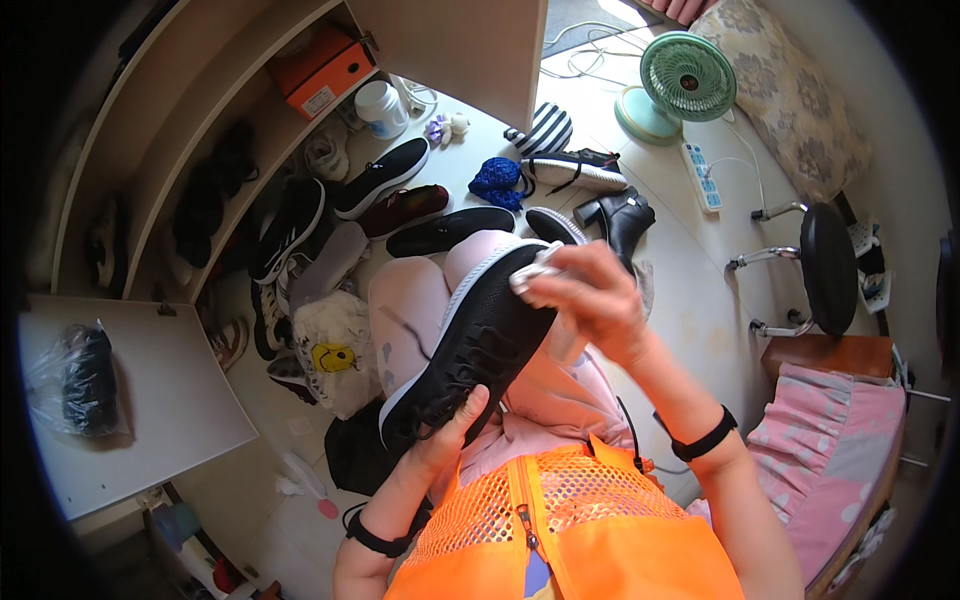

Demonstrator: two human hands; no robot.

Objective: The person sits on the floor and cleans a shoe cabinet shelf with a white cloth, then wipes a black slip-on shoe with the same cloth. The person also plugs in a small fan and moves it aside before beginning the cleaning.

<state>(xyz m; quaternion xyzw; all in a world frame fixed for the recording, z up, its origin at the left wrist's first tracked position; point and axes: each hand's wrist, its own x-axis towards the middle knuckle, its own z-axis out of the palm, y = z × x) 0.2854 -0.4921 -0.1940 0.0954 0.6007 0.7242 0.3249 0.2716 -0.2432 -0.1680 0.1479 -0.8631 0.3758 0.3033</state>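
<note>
A black mesh lace-up sneaker (487, 334) with a white sole lies slanted over my knees, its toe pointing away from me. My left hand (450, 431) grips it near the heel opening, thumb on the upper and the other fingers hidden beneath. At the toe, my right hand (592, 296) pinches a crumpled white wipe or cloth (534, 277) against the shoe's upper edge; the hand is slightly blurred. A white plastic bag (337, 367) with a yellow smiling face sits left of my legs. Beyond my knees are a black slip-on shoe (450, 230) and a black heeled ankle boot (626, 217).
Several more shoes crowd the floor by an open shoe cabinet (247, 45), which holds an orange shoebox (326, 71). A white bottle (381, 109) stands near it. Farther right are a green fan (686, 75), a power strip (701, 176) and a black-seated stool (825, 266).
</note>
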